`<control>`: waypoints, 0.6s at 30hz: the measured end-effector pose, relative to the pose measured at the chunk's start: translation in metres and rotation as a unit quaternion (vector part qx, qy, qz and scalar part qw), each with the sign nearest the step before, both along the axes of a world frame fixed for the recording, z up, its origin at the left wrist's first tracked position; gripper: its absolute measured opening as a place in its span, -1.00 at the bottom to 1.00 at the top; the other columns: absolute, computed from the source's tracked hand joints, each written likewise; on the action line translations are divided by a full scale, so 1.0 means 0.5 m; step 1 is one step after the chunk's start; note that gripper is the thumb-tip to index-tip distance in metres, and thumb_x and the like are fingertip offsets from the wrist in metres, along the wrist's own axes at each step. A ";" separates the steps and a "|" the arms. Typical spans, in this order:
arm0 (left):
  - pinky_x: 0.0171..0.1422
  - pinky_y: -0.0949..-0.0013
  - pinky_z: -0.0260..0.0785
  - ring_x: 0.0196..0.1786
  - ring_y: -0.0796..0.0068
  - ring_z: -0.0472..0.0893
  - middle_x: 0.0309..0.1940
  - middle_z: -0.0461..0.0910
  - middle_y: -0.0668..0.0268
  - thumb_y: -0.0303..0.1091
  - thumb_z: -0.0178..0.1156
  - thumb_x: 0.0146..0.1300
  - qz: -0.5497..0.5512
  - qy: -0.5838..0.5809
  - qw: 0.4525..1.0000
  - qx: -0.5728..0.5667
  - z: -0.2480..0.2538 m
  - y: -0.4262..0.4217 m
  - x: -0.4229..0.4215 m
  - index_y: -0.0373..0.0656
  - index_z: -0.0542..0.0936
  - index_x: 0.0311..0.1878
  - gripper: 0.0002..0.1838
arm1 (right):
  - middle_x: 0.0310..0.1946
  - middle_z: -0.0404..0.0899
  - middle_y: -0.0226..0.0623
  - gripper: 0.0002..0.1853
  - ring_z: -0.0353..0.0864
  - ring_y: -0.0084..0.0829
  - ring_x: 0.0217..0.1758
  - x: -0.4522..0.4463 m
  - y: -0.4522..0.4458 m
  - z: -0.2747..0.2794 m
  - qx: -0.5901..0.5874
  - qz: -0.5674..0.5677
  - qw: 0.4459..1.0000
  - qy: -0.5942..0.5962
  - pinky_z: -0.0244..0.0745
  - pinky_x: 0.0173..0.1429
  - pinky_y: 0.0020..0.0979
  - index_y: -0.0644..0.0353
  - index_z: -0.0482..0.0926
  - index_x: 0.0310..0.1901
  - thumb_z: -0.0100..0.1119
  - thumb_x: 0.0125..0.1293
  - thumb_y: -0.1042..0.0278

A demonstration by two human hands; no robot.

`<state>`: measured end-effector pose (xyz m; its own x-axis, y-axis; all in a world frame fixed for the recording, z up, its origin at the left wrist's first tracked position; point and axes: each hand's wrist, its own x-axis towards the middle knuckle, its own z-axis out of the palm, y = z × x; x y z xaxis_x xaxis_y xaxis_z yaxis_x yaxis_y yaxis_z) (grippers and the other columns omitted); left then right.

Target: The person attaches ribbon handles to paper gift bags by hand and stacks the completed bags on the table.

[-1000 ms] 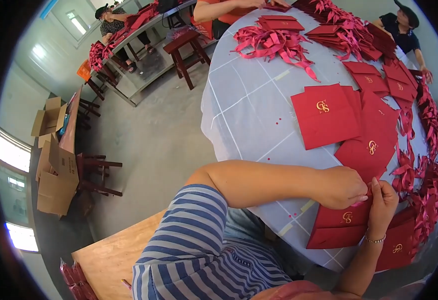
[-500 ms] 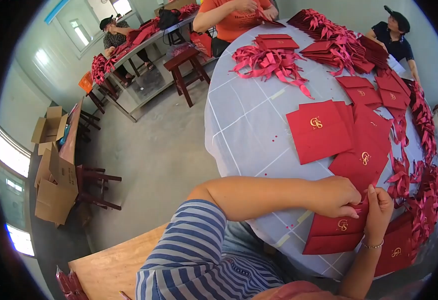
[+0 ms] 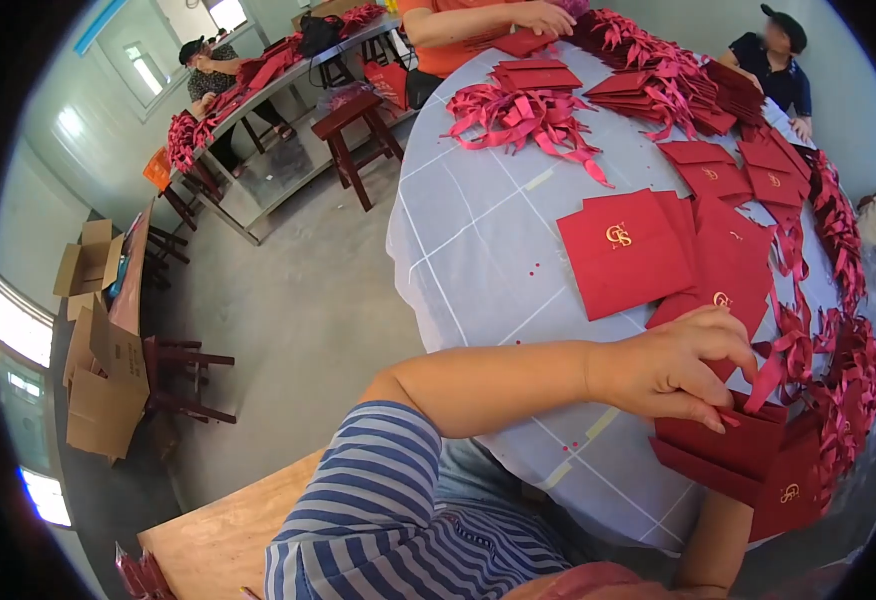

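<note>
My left hand [image 3: 673, 368] reaches across from the left, its thumb and fingers closing on a pink ribbon [image 3: 764, 384] at the upper edge of a red paper gift bag [image 3: 718, 446]. The bag is tilted up over the near right part of the table. Beneath it comes my right forearm [image 3: 723, 525]; my right hand is behind the bag, supporting it, with its fingers hidden. Another red bag with a gold logo [image 3: 790, 492] lies right beside it. Beyond my left hand, several flat red bags [image 3: 623, 255] overlap.
The round table has a white cloth [image 3: 478, 240]. Bags with pink ribbons [image 3: 843, 400] line its right edge, and loose ribbons [image 3: 523, 120] are heaped at the far side. A co-worker in orange [image 3: 458, 40] handles a bag opposite. Wooden stools [image 3: 353, 130] stand left.
The bag in my hands has turned and tilted, so its gold logo no longer shows. My right hand has gone from its top edge to behind it. My left hand has lifted slightly with its fingers spread wider.
</note>
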<state>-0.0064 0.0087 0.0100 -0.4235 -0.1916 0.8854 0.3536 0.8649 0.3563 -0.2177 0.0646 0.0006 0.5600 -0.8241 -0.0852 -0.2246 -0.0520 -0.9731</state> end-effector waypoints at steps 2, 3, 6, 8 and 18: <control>0.25 0.00 0.26 0.12 -0.01 0.45 0.07 0.52 0.14 -0.28 0.43 0.16 0.002 -0.005 1.000 -0.007 0.002 -0.001 0.002 -0.14 0.66 -0.25 -0.81 | 0.17 0.53 -0.42 -0.63 0.50 -0.52 0.27 0.007 0.001 0.006 -0.008 0.012 0.997 0.073 0.40 0.29 -0.40 0.02 0.39 0.26 0.04 0.50 0.14; 0.26 -0.01 0.26 0.14 -0.01 0.45 0.08 0.53 0.13 -0.30 0.43 0.15 0.000 -0.005 1.000 0.007 0.000 -0.003 0.002 -0.14 0.67 -0.25 -0.82 | 0.19 0.52 -0.44 -0.62 0.49 -0.52 0.29 0.008 0.000 0.007 -0.011 0.018 0.994 0.109 0.40 0.29 -0.39 0.00 0.39 0.26 0.07 0.48 0.15; 0.34 -0.06 0.21 0.22 -0.01 0.45 0.15 0.52 0.10 -0.42 0.39 0.12 -0.020 -0.030 0.996 0.077 0.008 -0.006 0.015 -0.12 0.68 -0.18 -0.81 | 0.05 0.52 -0.26 -0.29 0.57 -0.42 0.12 -0.066 -0.039 -0.093 0.082 -0.060 0.992 -0.073 0.52 0.08 -0.41 0.18 0.28 0.40 0.35 0.27 0.21; 0.41 -0.03 0.21 0.30 0.05 0.44 0.19 0.52 0.11 -0.48 0.35 0.11 -0.015 -0.048 0.990 0.135 0.009 -0.011 0.026 -0.13 0.68 -0.08 -0.74 | -0.01 0.58 -0.25 -0.25 0.58 -0.45 0.05 -0.044 -0.023 -0.015 0.157 -0.076 0.951 -0.257 0.50 0.12 -0.41 0.24 0.23 0.44 0.34 0.27 0.32; 0.13 0.49 0.47 -0.04 0.55 0.64 -0.13 0.70 0.29 -0.60 0.21 0.30 0.133 -0.033 0.857 0.496 0.009 -0.039 0.043 -0.29 0.66 -0.08 -0.84 | -0.58 0.28 -0.64 -0.77 0.20 -0.80 -0.51 -0.052 -0.014 0.024 -0.080 -0.161 0.966 0.186 0.08 -0.47 -0.59 0.25 0.56 -0.03 0.31 0.31 0.49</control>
<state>0.0150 -0.0107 0.0146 -0.2901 -0.9344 0.2067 0.1412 0.1718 0.9750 -0.2435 0.0577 0.0127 0.2274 -0.9697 -0.0890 -0.5867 -0.0635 -0.8073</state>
